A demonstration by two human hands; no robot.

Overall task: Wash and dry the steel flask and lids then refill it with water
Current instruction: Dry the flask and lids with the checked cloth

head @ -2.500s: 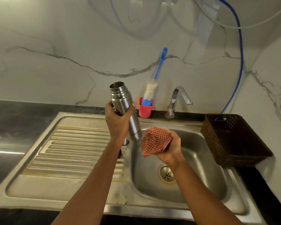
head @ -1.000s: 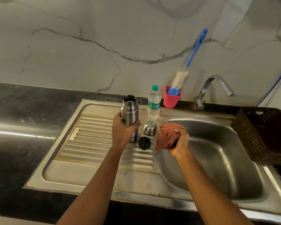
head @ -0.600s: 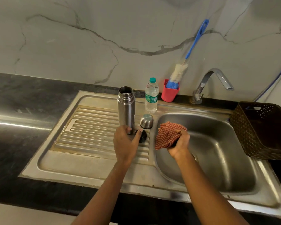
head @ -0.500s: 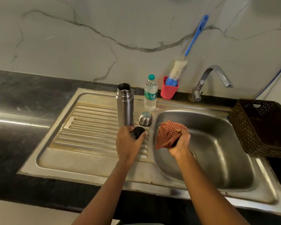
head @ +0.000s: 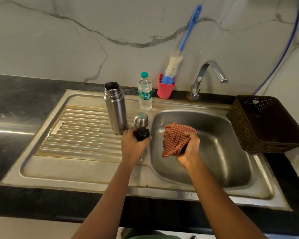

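Now L hand (head: 132, 144) grips lid (head: 142, 133) (prob. lifted), R hand (head: 188, 149) cloth (head: 174, 140).

I count one steel flask (head: 115, 109), two lids (one steel cap (head: 140, 119), one black stopper (head: 142, 133)), one plastic water bottle (head: 145, 92), one red cup (head: 166, 89), one bottle brush (head: 173, 63), one checked cloth (head: 175, 139), one tap (head: 209, 75), one brown basket (head: 248, 135), and two hands: my left hand (head: 133, 147), my right hand (head: 188, 149).

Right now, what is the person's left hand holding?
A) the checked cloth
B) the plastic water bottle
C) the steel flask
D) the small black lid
D: the left hand grips the black lid beside the upright steel flask, which stands free on the drainboard, while the right hand holds the checked cloth.
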